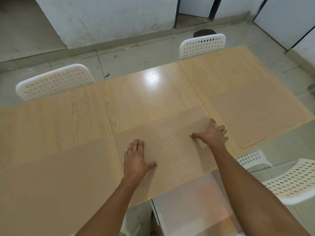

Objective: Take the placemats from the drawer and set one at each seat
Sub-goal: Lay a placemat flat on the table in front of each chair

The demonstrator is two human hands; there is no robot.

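table (153, 92): long light-wood top, fills most of view; far side bare, no mats there.
chairs: 2 white perforated on far side (54, 82) (202, 46), 1 near right (293, 181); a 4th perforated bit (250, 158) peeks under tbl edge, prob another seat.
mats done (est): 3 along near edge. left mat (56, 176), mid mat (170, 150), right mat (252, 116).
mats left (est): far-side seats not yet set, so approx halfway.
mid mat: checker texture, near edge flush w/ or just past tbl edge; being flattened/squared, my guess.
left hand (136, 159): flat on mid mat, fingers spread, gripping nothing.
right hand (213, 135): at mat's right edge, thumb out on mat, fingers loosely curled over edge; pinch or just press = can't tell.
hidden: drawer not in view; spare mats not seen; left mat cut off by frame; total seat count unclear; blur at right mat's edges.
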